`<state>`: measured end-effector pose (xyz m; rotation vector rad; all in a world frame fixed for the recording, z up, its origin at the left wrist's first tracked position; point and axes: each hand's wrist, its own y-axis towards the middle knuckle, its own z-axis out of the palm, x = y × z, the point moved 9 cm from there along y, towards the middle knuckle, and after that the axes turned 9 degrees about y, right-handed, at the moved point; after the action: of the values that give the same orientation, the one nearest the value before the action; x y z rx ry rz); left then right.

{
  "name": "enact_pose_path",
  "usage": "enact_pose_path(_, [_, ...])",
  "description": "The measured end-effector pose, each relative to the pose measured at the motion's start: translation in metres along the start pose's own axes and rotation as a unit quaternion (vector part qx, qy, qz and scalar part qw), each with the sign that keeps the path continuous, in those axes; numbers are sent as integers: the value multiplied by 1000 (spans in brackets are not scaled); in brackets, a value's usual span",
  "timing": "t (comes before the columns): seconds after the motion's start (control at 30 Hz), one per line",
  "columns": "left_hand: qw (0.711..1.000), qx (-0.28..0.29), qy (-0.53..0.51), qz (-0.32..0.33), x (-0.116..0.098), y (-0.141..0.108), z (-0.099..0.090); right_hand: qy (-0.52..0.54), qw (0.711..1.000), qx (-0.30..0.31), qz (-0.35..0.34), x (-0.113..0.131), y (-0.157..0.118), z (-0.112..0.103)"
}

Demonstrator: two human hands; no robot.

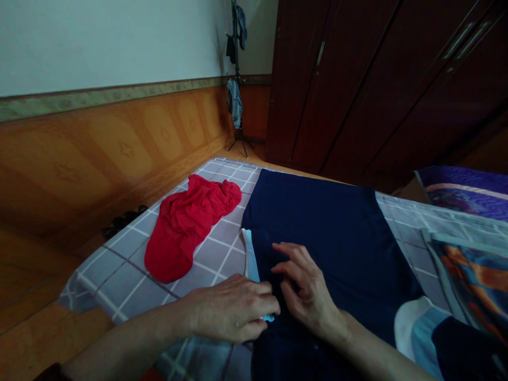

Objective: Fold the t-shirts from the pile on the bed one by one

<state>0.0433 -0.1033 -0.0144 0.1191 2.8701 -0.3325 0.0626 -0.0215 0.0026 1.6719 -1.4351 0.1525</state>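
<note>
Left hand (238,307), fingers tight on light-blue trim (251,255), right hand (305,288), fingers loosely apart over the navy shirt (323,225)!

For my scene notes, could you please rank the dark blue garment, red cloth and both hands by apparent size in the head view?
Dark blue garment
Red cloth
Left hand and right hand: too alike to rank

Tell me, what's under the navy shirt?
The checked sheet shows on both sides of the navy shirt, so it probably runs beneath. Anything else directly underneath is covered and can't be seen.
</note>
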Motion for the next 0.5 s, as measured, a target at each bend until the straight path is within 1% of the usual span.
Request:
enact_pose_path(0.03, [1000,-3,-4,-3,2,1,0,-26,999,35,9,-1,-1,8])
enact_pose_path(0.07, [1000,-6,-11,-2,3,1,0,-59,996,56,28,-5,-3,14])
enact_pose_path(0.1, [1000,-11,-20,0,4,2,0,-94,992,64,51,-12,-4,16])
enact_pose_path(0.17, [999,-23,-45,8,6,4,0,-164,981,49,92,-26,-5,13])
enact_pose_path(0.23, [997,-35,-73,20,7,5,-1,-215,969,36,114,-35,-5,9])
enact_pose_path(0.33, [992,-59,-107,28,10,6,-3,-237,965,38,103,-36,-4,7])
enact_pose_path(0.43, [992,-88,-92,1,16,6,-7,-220,971,64,67,-26,-4,14])
enact_pose_path(0.5, [994,-78,-75,1,17,6,-6,-211,971,87,67,-23,-5,20])
